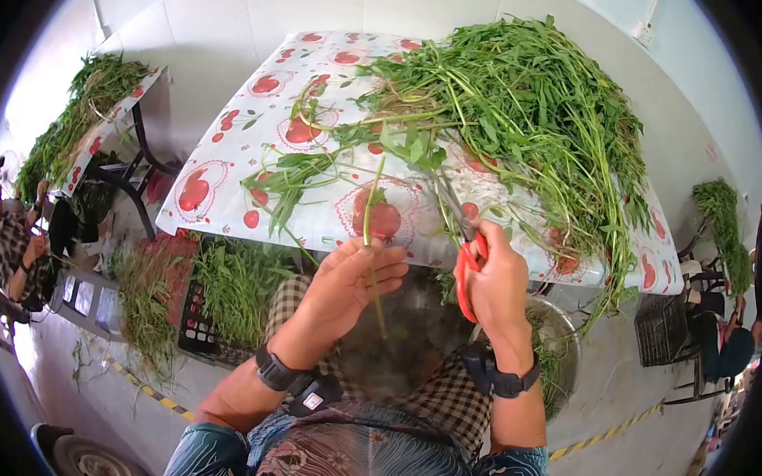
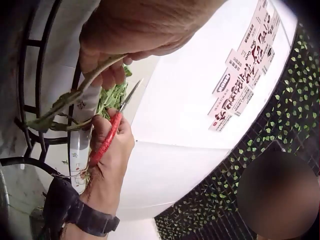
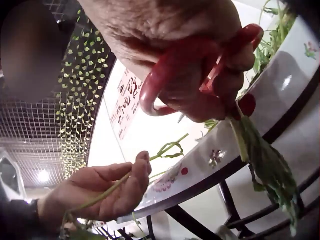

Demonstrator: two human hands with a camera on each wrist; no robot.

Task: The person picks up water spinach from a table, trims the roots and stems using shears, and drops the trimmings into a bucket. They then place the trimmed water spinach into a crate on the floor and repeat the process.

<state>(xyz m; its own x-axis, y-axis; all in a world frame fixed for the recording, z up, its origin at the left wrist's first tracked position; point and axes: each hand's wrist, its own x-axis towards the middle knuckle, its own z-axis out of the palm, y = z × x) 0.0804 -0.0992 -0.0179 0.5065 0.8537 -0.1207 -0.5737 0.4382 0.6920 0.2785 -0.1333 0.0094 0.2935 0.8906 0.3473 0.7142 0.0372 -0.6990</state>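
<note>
My left hand [image 1: 336, 291] pinches a long green stem [image 1: 373, 195] between thumb and fingers, its lower end hanging below the palm. To its right, my right hand [image 1: 500, 281] grips red-handled scissors [image 1: 463, 299], with the blades pointing away over the table edge. In the right wrist view, a limp leafy sprig [image 3: 267, 160] hangs by the right fingers beneath the scissor handles. Ahead lies a big heap of leafy greens [image 1: 540, 100] on a table [image 1: 232, 151] with a fruit-patterned cover. Loose sprigs [image 1: 294, 179] lie nearer my left hand.
Below the table at left stands a black crate [image 1: 192, 315] with greens. A metal basin [image 1: 573, 348] sits on the floor at right. Other people work at tables with greens at far left and far right. Yellow-black tape [image 1: 149, 389] marks the floor.
</note>
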